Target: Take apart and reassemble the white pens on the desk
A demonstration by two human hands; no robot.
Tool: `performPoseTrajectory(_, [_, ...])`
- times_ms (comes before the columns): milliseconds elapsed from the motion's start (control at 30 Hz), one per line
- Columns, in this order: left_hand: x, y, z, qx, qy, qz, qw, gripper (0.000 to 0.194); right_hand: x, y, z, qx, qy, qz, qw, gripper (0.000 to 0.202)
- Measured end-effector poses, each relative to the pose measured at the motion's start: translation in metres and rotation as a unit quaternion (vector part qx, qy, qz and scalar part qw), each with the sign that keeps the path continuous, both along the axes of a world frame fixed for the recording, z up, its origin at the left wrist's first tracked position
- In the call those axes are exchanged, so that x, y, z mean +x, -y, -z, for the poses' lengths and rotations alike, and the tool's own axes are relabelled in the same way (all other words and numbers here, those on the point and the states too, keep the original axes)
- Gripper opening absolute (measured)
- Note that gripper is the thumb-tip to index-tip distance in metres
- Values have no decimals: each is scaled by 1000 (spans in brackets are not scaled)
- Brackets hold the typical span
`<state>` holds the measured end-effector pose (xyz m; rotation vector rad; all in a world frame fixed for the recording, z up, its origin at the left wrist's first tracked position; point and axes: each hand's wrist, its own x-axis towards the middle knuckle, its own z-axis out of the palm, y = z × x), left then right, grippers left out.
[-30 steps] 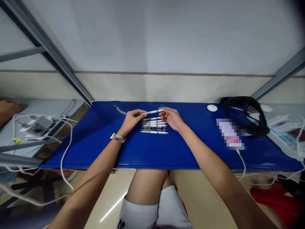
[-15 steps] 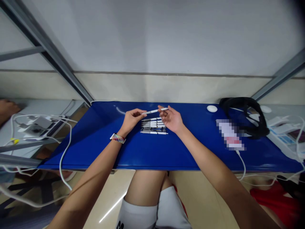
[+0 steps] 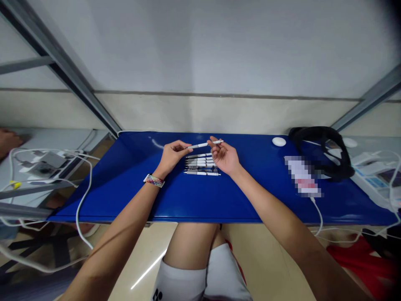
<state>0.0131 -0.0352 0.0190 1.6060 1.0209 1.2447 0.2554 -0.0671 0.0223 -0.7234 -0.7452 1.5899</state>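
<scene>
A white and grey pen (image 3: 200, 145) is held level between my two hands, above the far part of the blue tabletop. My left hand (image 3: 173, 157) pinches its left end between thumb and fingers. At the other end, my right hand (image 3: 226, 158) is palm up with its fingers closed round the pen. Below lie several similar pens (image 3: 203, 173) in a stack of rows, all pointing left; my right fingers partly cover their right ends. A woven multicoloured band circles my left wrist.
On the blue tabletop (image 3: 200, 205), to the right, are a white oval object (image 3: 278, 141), a black strap headset (image 3: 326, 129) and a blurred-out phone-like item (image 3: 302, 175) on a white cable. A power strip with chargers (image 3: 44, 165) and another person's hand (image 3: 9, 140) are at left.
Both hands keep hold of the pen in almost the same place. The right fingertips have shifted slightly along it. The view has moved a little.
</scene>
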Motion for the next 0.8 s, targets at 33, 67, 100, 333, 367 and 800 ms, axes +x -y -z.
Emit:
performPoseTrajectory(33, [0,0,0,1,2,1,1000,38,0,0,-1,2,-3,-3,1000,42])
performPoseTrajectory(67, [0,0,0,2,5,1,1000,38,0,1,-1,4,-8,-8,1000,46])
performPoseTrajectory(100, [0,0,0,4,8,3,1000,38,0,1,-2,5,-14,-10,1000,47])
performPoseTrajectory(333, [1,0,0,8,-2,2,1000,37,0,-1,-1,-9,-23,15,1000,32])
performPoseTrajectory(367, [1,0,1,8,-1,5,1000,37,-1,-1,-1,-4,-23,19,1000,32])
performPoseTrajectory(800, [2,0,1,2,-1,9,1000,38,-3,-3,2,2,-2,43,999,36])
